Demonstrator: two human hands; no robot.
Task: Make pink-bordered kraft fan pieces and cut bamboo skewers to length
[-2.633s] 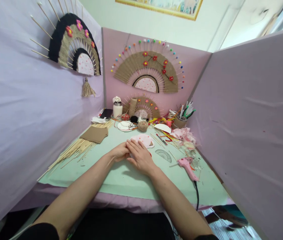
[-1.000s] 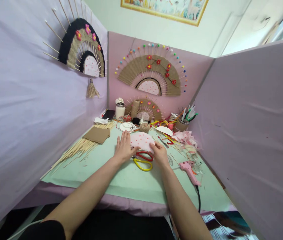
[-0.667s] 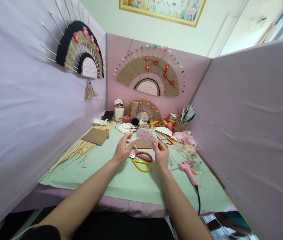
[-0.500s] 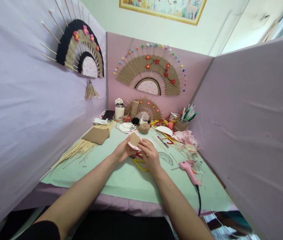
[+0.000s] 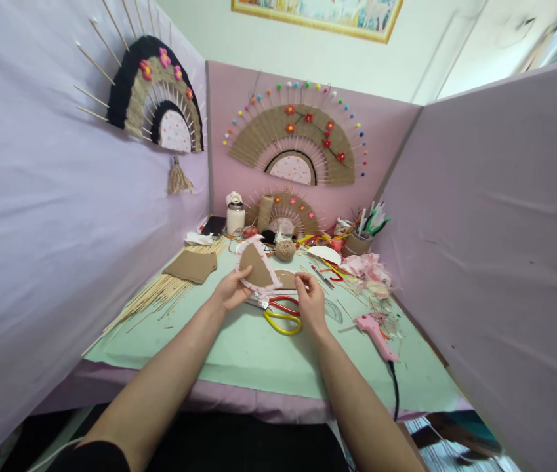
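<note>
My left hand (image 5: 233, 288) grips a half-round cardboard piece (image 5: 257, 267) whose edge is wrapped in pink-and-white fabric. It is held tilted up, its bare brown side towards me. At the right end of a second cardboard piece with a white edge (image 5: 285, 280), my right hand (image 5: 310, 292) has its fingertips pinched together. The first piece partly covers this second one. Just below my hands lie scissors with one red and one yellow handle (image 5: 282, 322), their blades partly hidden.
To the right are a pink glue gun (image 5: 376, 337) with a black cord and a clear protractor (image 5: 333, 311). Bamboo sticks (image 5: 147, 300) and a cardboard sheet (image 5: 190, 265) lie left. A twine ball (image 5: 285, 250) and white bottle (image 5: 235, 216) stand behind.
My hands have moved apart. The left one has raised and turned the fabric-edged cardboard leftward; the right one has let go of it and shifted to the other cardboard piece. The scissors are more exposed.
</note>
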